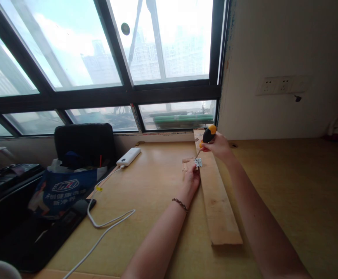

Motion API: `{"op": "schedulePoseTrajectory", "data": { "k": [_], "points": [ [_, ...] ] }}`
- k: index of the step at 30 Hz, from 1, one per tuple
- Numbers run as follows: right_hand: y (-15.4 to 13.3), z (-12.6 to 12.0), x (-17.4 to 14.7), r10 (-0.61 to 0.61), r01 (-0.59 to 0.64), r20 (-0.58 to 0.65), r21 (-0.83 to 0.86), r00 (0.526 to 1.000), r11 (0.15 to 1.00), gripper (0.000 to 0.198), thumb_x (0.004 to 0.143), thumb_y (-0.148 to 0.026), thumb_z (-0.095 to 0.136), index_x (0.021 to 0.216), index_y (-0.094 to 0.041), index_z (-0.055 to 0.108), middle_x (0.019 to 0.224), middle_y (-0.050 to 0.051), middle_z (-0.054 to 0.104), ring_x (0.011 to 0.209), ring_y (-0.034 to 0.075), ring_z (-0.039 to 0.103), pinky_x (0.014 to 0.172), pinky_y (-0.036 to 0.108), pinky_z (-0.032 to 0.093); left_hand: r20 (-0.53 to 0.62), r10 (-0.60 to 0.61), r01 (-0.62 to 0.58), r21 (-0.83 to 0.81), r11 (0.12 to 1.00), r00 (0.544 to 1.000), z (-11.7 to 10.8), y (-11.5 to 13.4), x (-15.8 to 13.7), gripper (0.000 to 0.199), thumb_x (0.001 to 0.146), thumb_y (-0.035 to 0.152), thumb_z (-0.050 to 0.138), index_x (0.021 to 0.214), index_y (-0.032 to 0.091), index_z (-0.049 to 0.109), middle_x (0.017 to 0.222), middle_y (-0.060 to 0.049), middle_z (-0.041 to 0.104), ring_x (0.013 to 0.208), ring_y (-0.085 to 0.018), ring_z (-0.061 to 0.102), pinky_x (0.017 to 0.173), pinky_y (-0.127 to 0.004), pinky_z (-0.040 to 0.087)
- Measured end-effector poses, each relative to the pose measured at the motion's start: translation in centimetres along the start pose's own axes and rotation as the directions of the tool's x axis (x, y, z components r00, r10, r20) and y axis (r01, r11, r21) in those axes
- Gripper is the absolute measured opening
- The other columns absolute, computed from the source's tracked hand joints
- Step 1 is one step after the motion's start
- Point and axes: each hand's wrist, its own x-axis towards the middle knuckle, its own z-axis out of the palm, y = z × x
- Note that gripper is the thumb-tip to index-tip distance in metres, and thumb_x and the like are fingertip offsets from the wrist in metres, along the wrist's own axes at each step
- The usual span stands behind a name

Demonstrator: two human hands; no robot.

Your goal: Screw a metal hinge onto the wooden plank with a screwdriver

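Note:
A yellow-and-black screwdriver is gripped in my right hand, tilted with its shaft pointing down and left. Its tip reaches the left side of a silver metal hinge. The hinge lies across the left edge of a long wooden board and a small wooden piece beside it. My left hand closes around the small piece, fingertips against the hinge's lower left edge. Part of that piece is hidden by the hand. Screws are too small to make out.
Board and hands are over a wooden tabletop. A white power bank with a white cable lies to the left. Beyond the left edge stand a black chair and a blue bag. Windows and a wall border the back.

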Motion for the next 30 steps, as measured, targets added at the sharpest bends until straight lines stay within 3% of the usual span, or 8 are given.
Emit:
{"op": "schedulePoseTrajectory", "data": {
  "k": [4,8,12,17,30],
  "points": [
    [-0.3,0.3,-0.1,-0.129,0.009,-0.260,-0.419,0.957,0.908,0.034,0.055,-0.036,0.071,0.073,-0.019,0.049,0.068,0.006,0.065,0.070,0.027,0.066,0.059,0.035,0.052,0.008,0.006,-0.006,0.019,1.000,1.000,0.0,0.0,0.0,0.010,0.069,0.008,0.054,0.074,0.013,0.062,0.073,-0.005,0.067,0.068,-0.013,0.063,0.080,-0.028,0.047],
    [0.2,1.0,-0.2,-0.138,-0.035,-0.377,-0.416,0.916,0.909,0.032,0.063,-0.041,0.063,0.081,-0.018,0.050,0.065,0.005,0.064,0.065,0.025,0.066,0.056,0.031,0.051,-0.001,0.014,-0.014,0.016,1.000,1.000,-0.1,0.0,0.1,0.010,0.069,0.008,0.054,0.072,0.014,0.062,0.071,-0.004,0.067,0.067,-0.013,0.063,0.079,-0.028,0.047],
    [0.8,0.9,-0.1,-0.057,-0.047,-0.382,-0.257,0.922,0.965,0.031,0.066,-0.040,0.060,0.086,-0.018,0.049,0.064,0.002,0.063,0.050,0.019,0.063,0.042,0.025,0.047,0.003,-0.035,0.035,0.002,0.999,0.999,0.0,0.2,0.0,0.011,0.070,0.009,0.052,0.071,0.013,0.062,0.069,-0.005,0.067,0.066,-0.014,0.063,0.081,-0.029,0.047],
    [0.4,-0.1,0.0,-0.014,-0.067,-0.336,-0.228,0.942,0.971,0.032,0.062,-0.039,0.064,0.082,-0.018,0.050,0.062,0.002,0.063,0.041,0.016,0.059,0.033,0.023,0.044,0.014,-0.087,0.086,0.037,0.996,0.996,-0.1,0.3,-0.2,0.008,0.072,0.015,0.052,0.074,0.014,0.060,0.067,-0.006,0.065,0.073,-0.018,0.064,0.082,-0.035,0.047],
    [0.1,0.8,-0.2,0.002,-0.071,-0.248,-0.269,0.969,0.961,0.031,0.064,-0.035,0.061,0.087,-0.018,0.050,0.062,0.001,0.063,0.041,0.015,0.059,0.038,0.022,0.047,0.048,-0.133,0.129,0.092,0.987,0.990,-0.1,0.5,-0.6,0.011,0.073,0.020,0.053,0.080,0.014,0.060,0.073,-0.009,0.066,0.082,-0.022,0.064,0.084,-0.038,0.047]
  ]
}}
